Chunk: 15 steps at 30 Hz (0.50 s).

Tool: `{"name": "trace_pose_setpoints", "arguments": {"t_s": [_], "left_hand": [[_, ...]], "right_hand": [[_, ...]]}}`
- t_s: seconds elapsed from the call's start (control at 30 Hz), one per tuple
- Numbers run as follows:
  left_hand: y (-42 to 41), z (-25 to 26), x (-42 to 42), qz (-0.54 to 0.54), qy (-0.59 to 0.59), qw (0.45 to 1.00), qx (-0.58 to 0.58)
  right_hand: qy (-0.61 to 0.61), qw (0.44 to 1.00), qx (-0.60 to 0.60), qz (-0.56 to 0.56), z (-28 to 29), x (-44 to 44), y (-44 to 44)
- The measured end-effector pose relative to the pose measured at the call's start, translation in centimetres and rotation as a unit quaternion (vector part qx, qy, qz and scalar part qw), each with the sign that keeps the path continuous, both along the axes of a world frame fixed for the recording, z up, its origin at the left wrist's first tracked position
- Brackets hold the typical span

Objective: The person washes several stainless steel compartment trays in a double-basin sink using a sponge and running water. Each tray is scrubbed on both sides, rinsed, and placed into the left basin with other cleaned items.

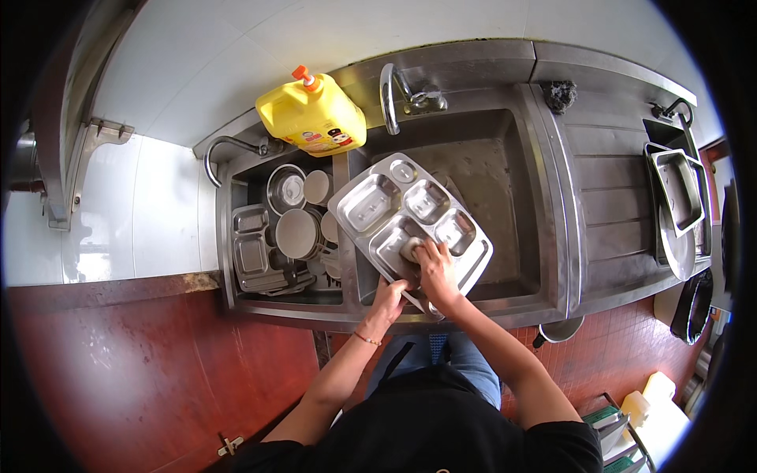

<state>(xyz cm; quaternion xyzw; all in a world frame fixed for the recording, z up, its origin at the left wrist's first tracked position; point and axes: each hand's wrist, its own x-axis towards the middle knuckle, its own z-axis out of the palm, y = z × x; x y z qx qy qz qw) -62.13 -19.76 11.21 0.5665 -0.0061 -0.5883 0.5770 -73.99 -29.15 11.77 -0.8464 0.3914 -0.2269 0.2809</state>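
A stainless steel compartment tray (387, 232) is held tilted over the divider and the right basin of a double sink. My left hand (388, 300) grips its near lower edge, the thumb on the upper face. In my right hand (436, 271) is a pale scrubbing pad (410, 249), pressed into the large compartment nearest me. What the pad is made of, I cannot tell. Cloudy water stands in the right basin (528, 204), partly covered by the tray.
Bowls (295, 234) and stacked compartment trays (251, 260) fill the left basin. A yellow detergent jug (312, 117) stands behind the divider, near a curved faucet (387, 97). A steel-wool scourer (559, 96) lies on the drainboard (609, 177); metal pans (678, 188) sit at its far right.
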Motion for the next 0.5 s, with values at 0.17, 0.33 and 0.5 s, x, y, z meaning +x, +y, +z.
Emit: {"name": "trace_pose_setpoints", "arguments": {"t_s": [0.17,0.33,0.5], "left_hand": [[0.6,0.3,0.2,-0.018,0.022,0.999,0.019],[-0.1,1.6,0.7,-0.044,0.045,0.998,0.029],[-0.4,3.0,2.8,-0.093,0.031,0.995,-0.001]], "right_hand": [[-0.073,0.996,0.052,-0.016,-0.2,0.0,0.0],[-0.194,0.978,0.077,0.002,0.2,3.4,-1.3],[-0.23,0.949,0.184,0.11,1.0,2.2,-0.4]]}}
